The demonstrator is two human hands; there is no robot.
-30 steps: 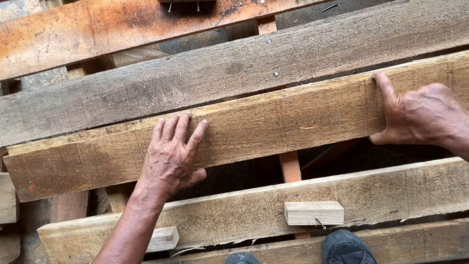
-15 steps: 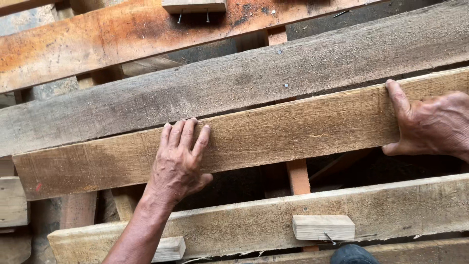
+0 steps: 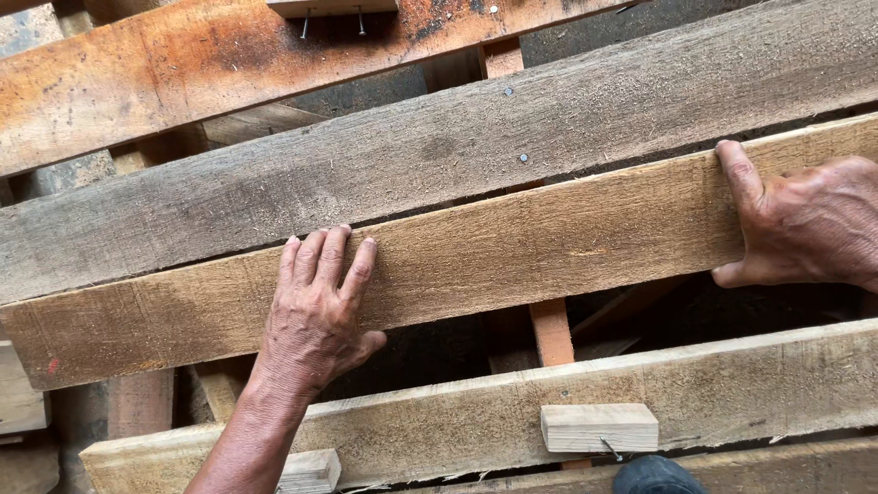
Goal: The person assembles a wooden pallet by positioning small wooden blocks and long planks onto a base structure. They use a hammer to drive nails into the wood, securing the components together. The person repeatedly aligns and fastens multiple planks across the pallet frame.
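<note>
Hands flat on tan plank [image 3: 512, 247]: left hand [image 3: 315, 316] spread, pressing mid-board, right hand [image 3: 805, 224] gripping its right end, plank lying beside grey board [image 3: 439, 155]; positioning step, alignment needed next.

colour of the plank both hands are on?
Light tan-brown plank, rough-sawn, with a darker stain near its left end. Shows best in the head view.
</note>
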